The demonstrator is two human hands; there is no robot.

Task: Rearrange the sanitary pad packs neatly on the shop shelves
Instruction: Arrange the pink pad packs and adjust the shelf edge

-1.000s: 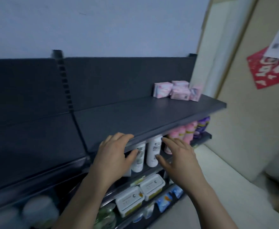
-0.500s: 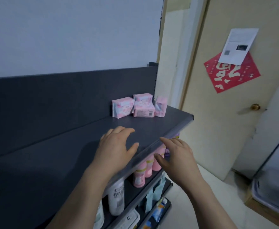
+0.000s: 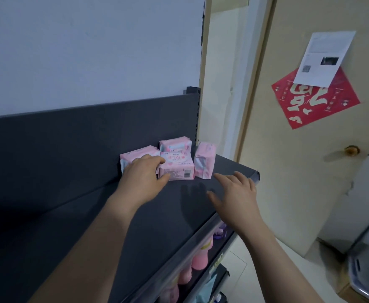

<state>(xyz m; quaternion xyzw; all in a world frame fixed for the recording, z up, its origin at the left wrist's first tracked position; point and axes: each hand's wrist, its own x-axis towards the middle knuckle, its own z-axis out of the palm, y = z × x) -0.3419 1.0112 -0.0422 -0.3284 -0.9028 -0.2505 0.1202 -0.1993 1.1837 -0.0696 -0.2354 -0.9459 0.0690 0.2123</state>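
Dark top shelf [image 3: 161, 219], far right end: four pink sanitary pad packs [image 3: 177, 169] bunched crooked, left hand [image 3: 145, 171] resting loose-fingered on them, right hand [image 3: 236, 193] spread and empty just beside; likely light, squashy, slick-wrapped, so grip each across its short sides.

The shelf [image 3: 179, 217] lies open left of and in front of the pink packs [image 3: 179, 171] — room to reach in; the back panel [image 3: 70, 136] blocks just behind them.
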